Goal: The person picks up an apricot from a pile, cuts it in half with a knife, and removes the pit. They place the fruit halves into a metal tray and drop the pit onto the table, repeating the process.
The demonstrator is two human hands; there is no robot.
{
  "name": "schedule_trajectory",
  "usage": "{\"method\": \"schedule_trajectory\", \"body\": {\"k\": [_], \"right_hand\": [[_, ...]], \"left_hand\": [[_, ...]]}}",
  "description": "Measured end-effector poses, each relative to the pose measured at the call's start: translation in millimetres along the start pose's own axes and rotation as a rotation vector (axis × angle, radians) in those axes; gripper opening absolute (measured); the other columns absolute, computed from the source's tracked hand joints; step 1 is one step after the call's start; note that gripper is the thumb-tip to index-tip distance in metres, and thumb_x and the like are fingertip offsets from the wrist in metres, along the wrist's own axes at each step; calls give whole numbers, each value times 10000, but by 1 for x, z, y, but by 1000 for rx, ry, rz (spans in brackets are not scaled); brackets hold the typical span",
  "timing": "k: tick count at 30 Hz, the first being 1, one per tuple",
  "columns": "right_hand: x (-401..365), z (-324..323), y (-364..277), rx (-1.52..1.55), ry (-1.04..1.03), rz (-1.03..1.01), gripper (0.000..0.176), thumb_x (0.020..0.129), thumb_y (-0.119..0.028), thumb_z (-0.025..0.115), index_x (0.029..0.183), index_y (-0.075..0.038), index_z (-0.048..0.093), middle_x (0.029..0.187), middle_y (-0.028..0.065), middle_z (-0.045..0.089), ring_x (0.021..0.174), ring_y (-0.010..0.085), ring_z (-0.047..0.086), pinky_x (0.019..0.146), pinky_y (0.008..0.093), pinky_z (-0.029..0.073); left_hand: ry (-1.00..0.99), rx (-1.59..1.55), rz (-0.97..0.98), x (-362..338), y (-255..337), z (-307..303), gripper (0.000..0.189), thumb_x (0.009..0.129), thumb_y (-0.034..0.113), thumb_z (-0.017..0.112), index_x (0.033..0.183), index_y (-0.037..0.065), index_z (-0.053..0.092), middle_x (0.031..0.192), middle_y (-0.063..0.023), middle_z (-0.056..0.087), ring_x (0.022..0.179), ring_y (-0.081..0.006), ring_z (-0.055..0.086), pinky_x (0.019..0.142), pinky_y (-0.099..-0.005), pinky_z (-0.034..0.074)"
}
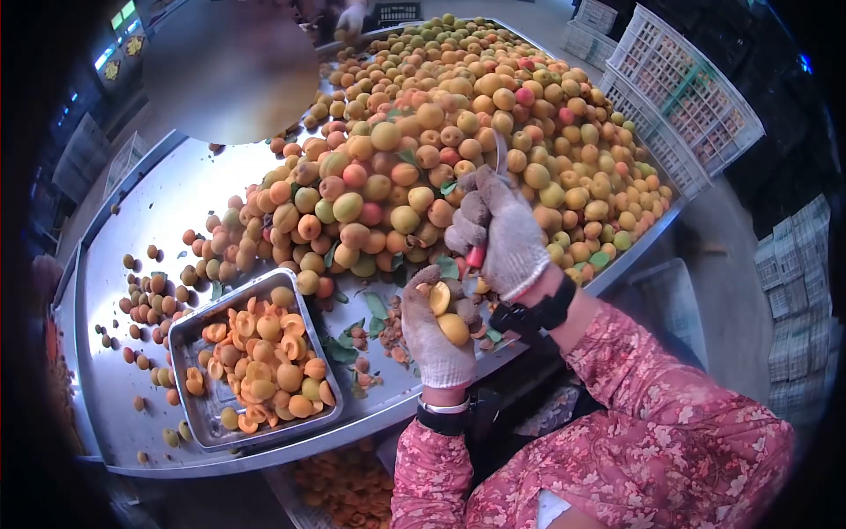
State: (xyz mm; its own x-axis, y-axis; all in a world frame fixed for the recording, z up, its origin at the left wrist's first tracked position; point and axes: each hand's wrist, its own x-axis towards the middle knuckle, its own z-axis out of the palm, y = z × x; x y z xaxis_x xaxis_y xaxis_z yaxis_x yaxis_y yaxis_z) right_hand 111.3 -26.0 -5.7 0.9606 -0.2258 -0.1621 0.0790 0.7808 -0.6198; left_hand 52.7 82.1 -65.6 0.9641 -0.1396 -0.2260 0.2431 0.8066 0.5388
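Observation:
My left hand (pixel 430 344), in a soiled white knit glove, is closed round an apricot (pixel 453 330). A cut apricot half (pixel 439 298) shows its hollow beside it, in the same grip. My right hand (pixel 515 242), gloved alike, is wrapped round a small knife (pixel 501 153). The knife's curved blade points up and away from me, and its red handle end sticks out below the fist. Behind both hands rises a large heap of whole apricots (pixel 397 176). To the left, a metal tray (pixel 328 361) holds apricot halves and some whole fruit.
The heap lies on a metal table (pixel 123 353) with a raised rim. Leaves (pixel 376 305) and pits (pixel 359 342) lie near my left hand. Below the table edge is a container of cut apricots (pixel 344 485). White plastic crates (pixel 687 88) stand at the right. Another person's gloved hand (pixel 352 18) is across the table.

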Motion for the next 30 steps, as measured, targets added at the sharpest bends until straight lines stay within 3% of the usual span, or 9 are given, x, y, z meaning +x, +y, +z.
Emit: {"method": "schedule_trajectory", "body": {"k": [5,7,10,13,14,20,24,27,30], "right_hand": [[-41,1,-21,-917,-288,-75,197,934,-127,579,1102,-26,559,767,-9,577,567,54,524,518,215,436],[-55,-19,-14,-1233,-431,-54,485,810,-133,750,1223,-22,521,1046,43,615,951,84,588,828,254,493],[-63,-27,2,-1573,-506,-129,747,719,-243,818,1326,-21,443,1032,89,671,911,140,637,823,292,514],[-50,-44,23,-1373,-517,-178,779,710,-202,819,1360,-37,422,1058,87,659,924,133,620,830,291,514],[-49,-41,26,-1111,-479,40,775,710,-162,813,1367,-40,421,1093,84,639,956,123,596,830,280,513],[-46,-6,27,-864,-315,330,394,821,-115,613,1204,-34,565,1048,37,622,861,112,598,771,222,484],[-36,-5,30,-866,-297,412,345,838,-95,597,1175,-24,571,1044,54,620,912,117,597,816,235,474],[-33,-12,33,-867,-339,409,348,838,-80,602,1178,-16,559,1042,60,618,931,129,601,792,252,499],[-35,-3,31,-631,-277,541,395,819,-77,637,1192,-5,528,1074,83,609,959,148,610,838,282,514]], "left_hand": [[49,-296,-141,16,-8,-23,402,950,465,495,1125,104,531,869,-70,582,648,-161,558,483,-261,465],[125,-295,-115,17,-4,-23,406,978,451,432,1128,79,499,933,-99,612,742,-181,615,565,-286,522],[163,-289,-164,15,-2,-23,412,982,465,420,1128,89,506,1035,-95,603,917,-221,619,765,-356,548],[121,-326,-90,19,-12,-27,372,982,432,452,1123,97,534,1048,-51,599,924,-190,612,769,-338,541],[110,-288,-57,19,-11,-27,357,984,419,458,1119,99,540,1042,-47,597,919,-178,608,768,-327,536],[65,-200,155,24,-14,-25,368,1002,386,436,1082,50,561,1004,-52,610,963,-161,574,911,-309,449],[183,28,271,25,-11,-21,380,1006,383,426,1070,36,567,1020,-68,612,961,-163,575,894,-303,454],[149,-113,192,23,-6,-26,367,1002,372,442,1078,36,568,1040,-77,610,961,-177,586,884,-317,471],[104,-630,7,34,-6,-35,330,985,352,487,1072,44,569,1036,-75,613,951,-193,602,875,-334,490]]}}
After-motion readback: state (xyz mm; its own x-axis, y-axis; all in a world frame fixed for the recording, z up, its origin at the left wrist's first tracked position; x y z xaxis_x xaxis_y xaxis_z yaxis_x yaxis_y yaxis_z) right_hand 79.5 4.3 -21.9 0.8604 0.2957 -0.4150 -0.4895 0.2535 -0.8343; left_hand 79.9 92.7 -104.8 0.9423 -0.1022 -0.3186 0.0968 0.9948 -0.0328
